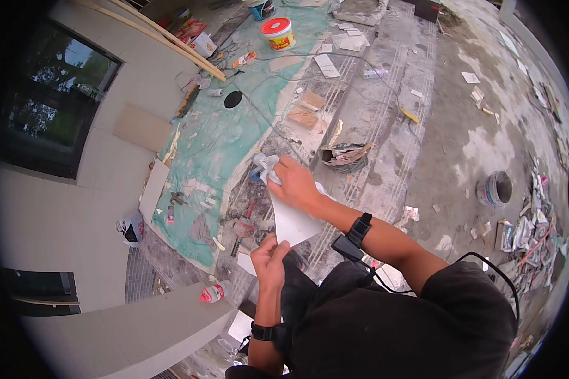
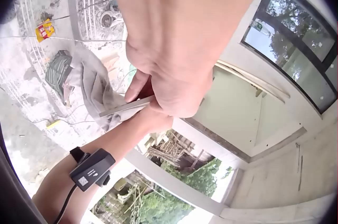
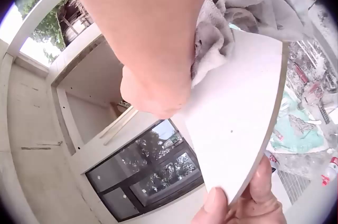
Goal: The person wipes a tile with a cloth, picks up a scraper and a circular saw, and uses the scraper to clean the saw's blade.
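Observation:
A white tile piece [image 1: 292,222] with a pointed lower end is held up in front of the body. My left hand [image 1: 270,262] pinches its lower corner, thumb on the white face, as the right wrist view also shows at the fingers [image 3: 259,187]. At the tile's upper end my right hand [image 1: 295,183] grips a grey-white cloth [image 1: 267,167] against it. The cloth hangs in folds past the tile edge [image 3: 248,7]. In the left wrist view the tile [image 2: 124,108] appears edge-on beside my left hand [image 2: 177,89].
Green sheeting [image 1: 212,139] covers the floor ahead, with a red-lidded bucket [image 1: 278,35] at its far end. Tile offcuts [image 1: 303,118], an open sack [image 1: 346,156] and a yellow-handled tool [image 1: 409,115] lie about. A bottle [image 1: 215,292] rests on the ledge [image 1: 139,328]; another bucket [image 1: 494,189] stands right.

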